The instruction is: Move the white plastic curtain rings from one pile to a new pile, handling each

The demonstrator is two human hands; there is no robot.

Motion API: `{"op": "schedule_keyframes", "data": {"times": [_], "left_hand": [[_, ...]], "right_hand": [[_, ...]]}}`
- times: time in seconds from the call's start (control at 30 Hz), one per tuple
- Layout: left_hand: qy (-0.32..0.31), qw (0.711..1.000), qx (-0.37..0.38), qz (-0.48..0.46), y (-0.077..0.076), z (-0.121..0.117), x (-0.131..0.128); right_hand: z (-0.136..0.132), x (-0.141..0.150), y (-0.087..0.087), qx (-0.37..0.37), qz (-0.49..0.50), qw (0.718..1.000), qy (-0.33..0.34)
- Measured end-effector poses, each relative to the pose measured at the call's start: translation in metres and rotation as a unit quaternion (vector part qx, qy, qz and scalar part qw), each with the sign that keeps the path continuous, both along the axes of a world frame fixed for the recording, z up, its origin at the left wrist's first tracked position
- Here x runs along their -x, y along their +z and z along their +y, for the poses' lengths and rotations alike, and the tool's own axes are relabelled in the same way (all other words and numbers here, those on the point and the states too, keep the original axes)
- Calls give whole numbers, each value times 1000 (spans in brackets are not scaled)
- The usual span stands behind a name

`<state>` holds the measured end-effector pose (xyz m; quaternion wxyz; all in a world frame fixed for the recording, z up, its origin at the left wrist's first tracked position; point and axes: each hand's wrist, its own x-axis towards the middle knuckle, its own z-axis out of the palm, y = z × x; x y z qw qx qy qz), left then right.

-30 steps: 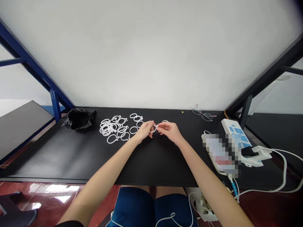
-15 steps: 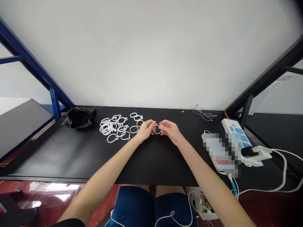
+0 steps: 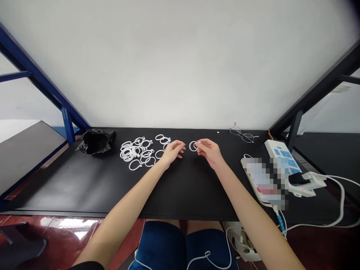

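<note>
Between the thumb and fingers of my right hand (image 3: 209,152) is a white plastic curtain ring (image 3: 191,148), its loop pointing left just above the black tabletop. My left hand (image 3: 173,150) is a short way to the left of that ring, fingers apart and holding nothing. Beside and behind my left hand lie a few loose white rings (image 3: 159,154), partly hidden by it. Farther left, several more white curtain rings (image 3: 135,165) with small eyelets lie in an overlapping heap.
A crumpled black plastic bag (image 3: 97,141) stands open at the back left. Eyeglasses (image 3: 247,138) rest near the wall on the right. A phone (image 3: 251,180) on a cable and a white power strip (image 3: 271,146) with plugs occupy the right side. Metal frame bars rise at both ends.
My left hand has let go of the ring, and its fingers have opened. My right hand has drawn the ring slightly right and away from the left hand.
</note>
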<state>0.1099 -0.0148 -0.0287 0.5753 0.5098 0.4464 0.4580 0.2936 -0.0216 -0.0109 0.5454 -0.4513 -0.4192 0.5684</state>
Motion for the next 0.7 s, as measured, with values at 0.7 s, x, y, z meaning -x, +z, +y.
{"op": "schedule_keyframes", "data": {"times": [0.7], "left_hand": [[-15, 999, -5, 32, -4, 1, 1]], "right_hand": [[19, -21, -17, -27, -71, 993, -90]]}}
